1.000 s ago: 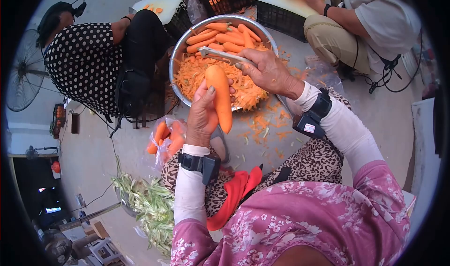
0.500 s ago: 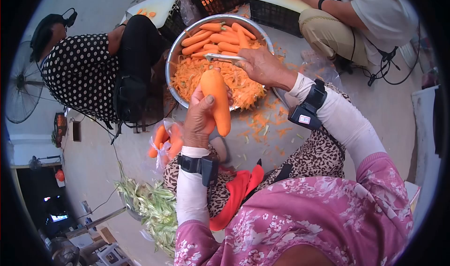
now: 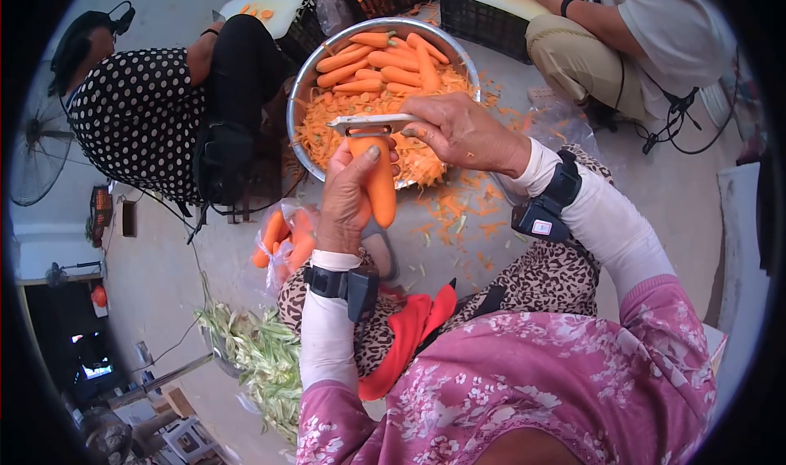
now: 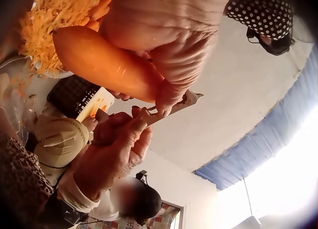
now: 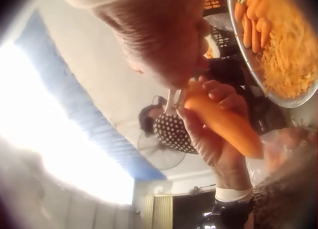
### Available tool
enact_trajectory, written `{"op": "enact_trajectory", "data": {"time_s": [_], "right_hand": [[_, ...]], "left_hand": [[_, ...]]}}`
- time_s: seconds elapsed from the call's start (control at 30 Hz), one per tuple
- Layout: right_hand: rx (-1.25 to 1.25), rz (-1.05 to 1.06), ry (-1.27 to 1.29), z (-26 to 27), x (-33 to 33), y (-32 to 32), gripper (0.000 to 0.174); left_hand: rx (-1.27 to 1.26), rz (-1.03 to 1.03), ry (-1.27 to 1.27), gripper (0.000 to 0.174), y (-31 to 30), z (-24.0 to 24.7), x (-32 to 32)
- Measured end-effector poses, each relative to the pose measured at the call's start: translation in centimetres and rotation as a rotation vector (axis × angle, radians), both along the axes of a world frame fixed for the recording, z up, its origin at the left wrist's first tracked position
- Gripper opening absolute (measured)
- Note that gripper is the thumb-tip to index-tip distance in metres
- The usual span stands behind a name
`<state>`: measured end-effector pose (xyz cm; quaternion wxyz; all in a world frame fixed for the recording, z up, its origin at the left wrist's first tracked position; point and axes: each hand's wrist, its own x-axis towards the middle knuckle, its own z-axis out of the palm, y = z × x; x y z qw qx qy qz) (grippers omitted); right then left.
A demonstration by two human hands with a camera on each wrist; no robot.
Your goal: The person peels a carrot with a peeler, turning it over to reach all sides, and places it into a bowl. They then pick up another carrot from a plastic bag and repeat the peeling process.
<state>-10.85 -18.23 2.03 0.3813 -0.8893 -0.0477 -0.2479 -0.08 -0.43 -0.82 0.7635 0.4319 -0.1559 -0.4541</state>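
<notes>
My left hand [image 3: 345,200] grips a thick orange carrot [image 3: 378,188] around its upper part, thumb along the near side. In the left wrist view the carrot [image 4: 107,65] slants past the palm, its surface smooth. A pale-handled peeler [image 3: 391,120] is held in my right hand [image 3: 471,133], and its blade lies across the carrot's far end. Beyond both hands a large metal basin [image 3: 293,121] holds whole carrots [image 3: 401,64] at the back and a heap of orange peelings [image 3: 315,125] nearer me.
A plastic bag of carrots [image 3: 296,240] lies left of my knee. Pale green husks [image 3: 266,358] are piled at the lower left. Two people crouch beyond the basin, beside white cutting boards [image 3: 282,2] on black crates [image 3: 483,27]. Scraps [image 3: 454,215] litter the floor.
The right hand has brought the peeler from beyond the carrot onto its far end. The left hand keeps its grip on the carrot, which has tipped slightly and shifted a little left.
</notes>
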Motion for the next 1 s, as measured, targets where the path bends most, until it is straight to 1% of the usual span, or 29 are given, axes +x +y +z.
{"op": "enact_trajectory", "data": {"time_s": [0.07, 0.1, 0.13, 0.17, 0.2, 0.27, 0.3, 0.33, 0.4, 0.43, 0.47, 0.5, 0.57, 0.67, 0.7, 0.77, 0.8, 0.87, 0.9, 0.93, 1.0], "right_hand": [[-0.029, -0.040, -0.032, -1.0, 0.1, -0.7, 0.014], [-0.093, -0.140, 0.087, -2.1, 0.4, -1.5, 0.013], [-0.152, -0.242, 0.205, -2.7, 0.9, -2.2, 0.012], [-0.054, -0.252, 0.201, -3.4, 1.2, -2.6, 0.013], [-0.049, -0.259, 0.201, -3.1, 1.0, -2.2, 0.013], [0.004, -0.293, 0.036, -2.0, 1.0, -2.4, 0.013], [0.061, -0.261, 0.017, -1.5, 0.9, -2.2, 0.014], [0.064, -0.259, 0.016, -1.1, 0.7, -1.8, 0.014], [0.190, -0.208, 0.151, 0.0, 0.0, -1.1, 0.016], [0.196, -0.160, 0.008, -0.5, 0.2, -0.8, 0.016], [0.197, -0.157, 0.010, -0.3, 0.1, -0.4, 0.016], [0.163, -0.099, 0.026, 0.2, -0.1, -0.1, 0.016], [0.096, 0.014, 0.023, -0.1, 0.0, 0.1, 0.017], [0.044, 0.032, 0.065, 0.4, -0.4, 0.3, 0.015], [0.046, 0.028, 0.067, 0.2, -0.3, 0.2, 0.015], [-0.040, -0.120, -0.036, -0.8, 0.1, -0.4, 0.015], [-0.043, -0.132, -0.043, -1.8, 0.4, -1.4, 0.015], [-0.100, -0.224, 0.152, -3.5, 1.1, -3.2, 0.014], [-0.034, -0.243, 0.173, -2.4, 0.9, -3.1, 0.014], [-0.047, -0.232, 0.169, -1.6, 0.9, -3.0, 0.014], [0.134, -0.254, 0.094, -0.7, 0.4, -2.0, 0.015]], "left_hand": [[0.052, -0.009, -0.044, 0.055, 0.0, -0.2, 0.2], [0.049, -0.017, -0.049, 0.055, -0.1, 0.1, 0.0], [-0.044, -0.095, -0.053, 0.058, 0.0, 0.5, -0.3], [-0.129, -0.182, -0.053, 0.061, 0.2, 0.8, -0.2], [-0.125, -0.190, -0.052, 0.061, 0.3, 1.0, -0.1], [-0.076, -0.071, -0.048, 0.067, 0.0, 1.0, -0.3], [-0.076, -0.056, -0.044, 0.067, 0.2, 0.9, -0.5], [-0.073, -0.041, -0.013, 0.066, 0.2, 0.9, -0.5], [-0.072, -0.033, 0.019, 0.066, 0.0, 0.7, -0.3], [-0.067, -0.017, 0.038, 0.064, 0.1, 0.3, -0.1], [-0.061, 0.001, 0.057, 0.062, 0.2, 0.1, -0.1], [-0.060, 0.006, 0.056, 0.062, 0.2, 0.1, 0.0], [0.024, 0.023, -0.001, 0.057, 0.1, 0.3, 0.0], [0.104, 0.016, -0.061, 0.055, 0.1, -0.1, -0.1], [0.105, 0.012, -0.060, 0.055, 0.2, -0.3, 0.0], [0.108, -0.026, -0.138, 0.057, 0.2, -0.2, 0.2], [0.105, -0.037, -0.146, 0.057, 0.1, 0.1, -0.1], [-0.071, -0.172, -0.079, 0.058, 0.3, 1.1, -0.7], [-0.083, -0.143, -0.056, 0.058, 0.2, 1.1, -0.7], [-0.095, -0.131, -0.060, 0.058, -0.1, 1.1, -0.5], [-0.102, -0.052, 0.029, 0.054, -0.2, 0.7, -0.2]]}}
